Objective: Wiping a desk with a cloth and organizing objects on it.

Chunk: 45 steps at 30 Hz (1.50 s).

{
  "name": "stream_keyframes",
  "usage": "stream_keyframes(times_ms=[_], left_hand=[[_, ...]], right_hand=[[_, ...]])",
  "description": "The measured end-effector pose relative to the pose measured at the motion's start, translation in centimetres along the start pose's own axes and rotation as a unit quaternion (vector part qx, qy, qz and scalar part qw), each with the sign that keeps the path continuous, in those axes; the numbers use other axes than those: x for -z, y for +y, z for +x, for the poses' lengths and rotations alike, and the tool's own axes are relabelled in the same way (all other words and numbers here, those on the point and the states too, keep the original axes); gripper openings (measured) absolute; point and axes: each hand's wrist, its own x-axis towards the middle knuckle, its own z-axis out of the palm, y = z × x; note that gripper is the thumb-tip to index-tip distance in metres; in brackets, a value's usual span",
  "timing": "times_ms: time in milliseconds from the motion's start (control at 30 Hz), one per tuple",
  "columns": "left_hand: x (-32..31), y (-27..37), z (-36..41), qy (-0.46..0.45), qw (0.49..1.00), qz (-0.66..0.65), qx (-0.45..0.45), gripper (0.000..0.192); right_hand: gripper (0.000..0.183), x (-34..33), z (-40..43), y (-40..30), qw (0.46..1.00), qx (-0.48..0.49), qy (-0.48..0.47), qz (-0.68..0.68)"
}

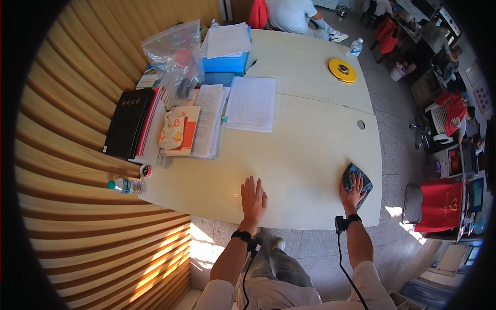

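My right hand [353, 192] lies on a dark folded cloth [350, 172] near the right edge of a pale tabletop [302, 155]. Its fingers are spread over the cloth, pressing it against the surface. My left hand [254, 197] is palm down at the front part of the table, fingers apart and holding nothing. Small shiny wet spots show on the tabletop just left of it. Both wrists wear black straps with a small device and a cable.
Papers [250, 104], a black folder [130, 122], blue file boxes [226, 64] and a clear plastic bag [174, 54] occupy the left side. A yellow round case [342, 70] and a water bottle [356, 47] stand at the far right. Another bottle [128, 186] lies near the left corner. People sit beyond.
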Motion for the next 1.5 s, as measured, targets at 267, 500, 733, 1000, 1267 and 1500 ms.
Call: stream_keyframes(times_ms=[267,500,733,1000,1267,1500], left_hand=[[-3.1,3.6,1.4,-0.036,0.985,0.143,0.087,0.061],[-2.9,4.7,2.3,-0.06,0.982,0.159,0.088,0.066],[-3.7,4.5,1.8,-0.05,0.984,0.153,0.075,0.065],[-3.0,3.9,1.4,-0.049,0.984,0.14,0.096,0.068],[-3.0,4.9,1.7,-0.034,0.99,0.093,0.104,0.066],[-2.0,5.2,1.8,-0.057,0.987,0.075,0.133,0.067]], right_hand=[[0.075,-2.6,9.6,0.6,0.979,-0.2,0.005,-0.027],[0.073,-5.3,23.5,-4.9,0.946,-0.316,0.062,-0.033],[0.058,-6.5,17.8,-20.0,0.985,0.156,-0.004,0.067],[0.061,1.6,-1.4,-16.5,0.858,0.477,-0.156,0.111],[0.07,-1.4,7.2,-4.5,0.961,0.273,0.003,-0.041],[0.078,-12.6,22.9,-0.2,0.973,0.112,0.175,-0.105]])
